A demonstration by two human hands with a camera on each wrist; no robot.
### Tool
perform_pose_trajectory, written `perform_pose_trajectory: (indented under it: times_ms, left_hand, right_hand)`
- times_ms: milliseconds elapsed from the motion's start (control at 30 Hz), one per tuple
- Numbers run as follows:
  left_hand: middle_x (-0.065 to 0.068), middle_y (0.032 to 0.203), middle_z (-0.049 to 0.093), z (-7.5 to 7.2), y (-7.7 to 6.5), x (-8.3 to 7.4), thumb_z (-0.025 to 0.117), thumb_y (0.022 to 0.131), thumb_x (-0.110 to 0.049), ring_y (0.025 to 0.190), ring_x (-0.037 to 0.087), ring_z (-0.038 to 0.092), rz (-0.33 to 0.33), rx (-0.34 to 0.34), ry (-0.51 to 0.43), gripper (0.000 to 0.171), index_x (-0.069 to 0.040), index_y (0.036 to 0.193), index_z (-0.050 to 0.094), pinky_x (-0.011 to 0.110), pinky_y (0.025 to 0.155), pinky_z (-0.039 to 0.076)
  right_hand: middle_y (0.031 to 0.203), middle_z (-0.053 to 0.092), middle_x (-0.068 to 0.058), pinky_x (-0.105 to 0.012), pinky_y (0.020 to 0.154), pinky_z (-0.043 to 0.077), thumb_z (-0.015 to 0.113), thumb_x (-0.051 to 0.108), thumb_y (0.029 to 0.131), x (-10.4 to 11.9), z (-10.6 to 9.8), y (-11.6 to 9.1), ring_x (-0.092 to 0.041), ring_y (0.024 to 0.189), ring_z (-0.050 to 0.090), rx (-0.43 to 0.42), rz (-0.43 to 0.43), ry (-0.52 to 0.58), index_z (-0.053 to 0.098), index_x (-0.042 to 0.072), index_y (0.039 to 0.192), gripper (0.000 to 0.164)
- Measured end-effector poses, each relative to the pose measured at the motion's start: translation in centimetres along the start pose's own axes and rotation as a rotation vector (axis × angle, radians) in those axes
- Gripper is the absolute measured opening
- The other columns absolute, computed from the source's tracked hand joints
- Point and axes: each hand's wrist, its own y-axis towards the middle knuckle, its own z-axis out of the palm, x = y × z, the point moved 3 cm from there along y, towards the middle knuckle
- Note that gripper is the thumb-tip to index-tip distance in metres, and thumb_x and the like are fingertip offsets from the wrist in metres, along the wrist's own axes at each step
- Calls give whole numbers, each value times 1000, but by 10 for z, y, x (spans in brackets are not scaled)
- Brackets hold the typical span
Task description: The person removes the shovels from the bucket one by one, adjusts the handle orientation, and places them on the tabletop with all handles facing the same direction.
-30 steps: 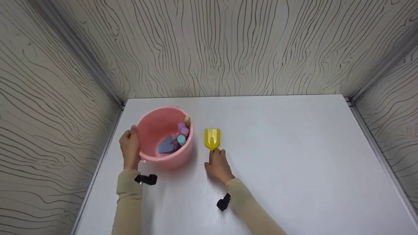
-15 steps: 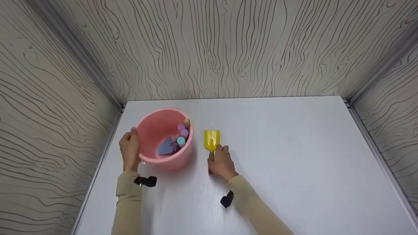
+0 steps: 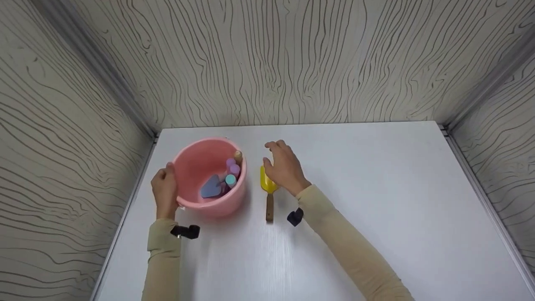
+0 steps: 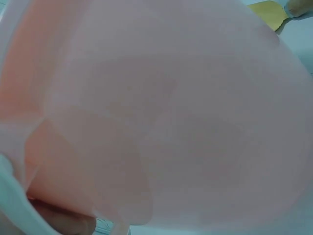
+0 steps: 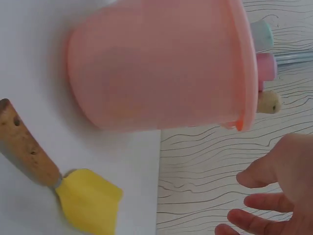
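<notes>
A pink bucket (image 3: 217,210) stands at the left of the white table. My left hand (image 3: 165,190) grips its rim on the left side. Inside the bucket lie a blue-grey trowel blade (image 3: 211,188), a teal-ended handle (image 3: 230,180), purple-ended handles (image 3: 234,169) and a wooden handle end (image 3: 238,156). Right of the bucket lies a small yellow hand shovel (image 3: 266,184), its wooden handle (image 5: 29,147) toward me. Over the shovel's blade, partly hiding it in the head view, is my right hand (image 3: 287,167), holding nothing, fingers spread and loosely bent.
Wood-grain patterned panels (image 3: 292,67) rise behind the table and on both sides. The table's white surface (image 3: 376,188) extends to the right of the shovel. Small black cameras (image 3: 295,217) sit at both wrists.
My right hand has let go of the shovel's handle and moved up and away, over the blade. The shovel now lies alone on the table. My left hand stays on the bucket's rim.
</notes>
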Motion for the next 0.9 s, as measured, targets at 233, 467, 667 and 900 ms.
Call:
perform_pose_trajectory:
  times_ms: [233,467,667,900]
  left_hand:
    - [10,94,58,1,-1,-2,45,112,-47,83,23,59,-1,-5,-3,48,-2,102,59,32,67,53]
    - [10,93,58,2,-1,-1,44,112,-48,83,22,58,-7,11,-2,49,-3,103,59,30,65,52]
    - [9,94,58,1,-2,-3,44,112,-48,86,24,57,22,-4,11,50,-2,102,60,33,69,51]
    - [7,90,56,0,-1,0,45,112,-48,81,22,56,17,-3,17,49,-2,100,59,32,66,51]
  right_hand:
    - [126,67,-11,-41,106,54,64,17,107,37,-10,10,-27,116,64,-52,-206,32,69,6,131,27]
    - [123,69,-10,-40,106,55,68,17,104,65,-14,20,-27,115,65,-32,-311,11,73,6,127,26]
    - [121,72,-10,-40,104,55,65,14,104,91,-10,31,-27,114,67,23,-428,-76,74,4,123,23]
    - [119,73,-7,-36,96,58,64,16,106,120,11,37,-25,108,69,181,-505,-303,75,8,125,24]
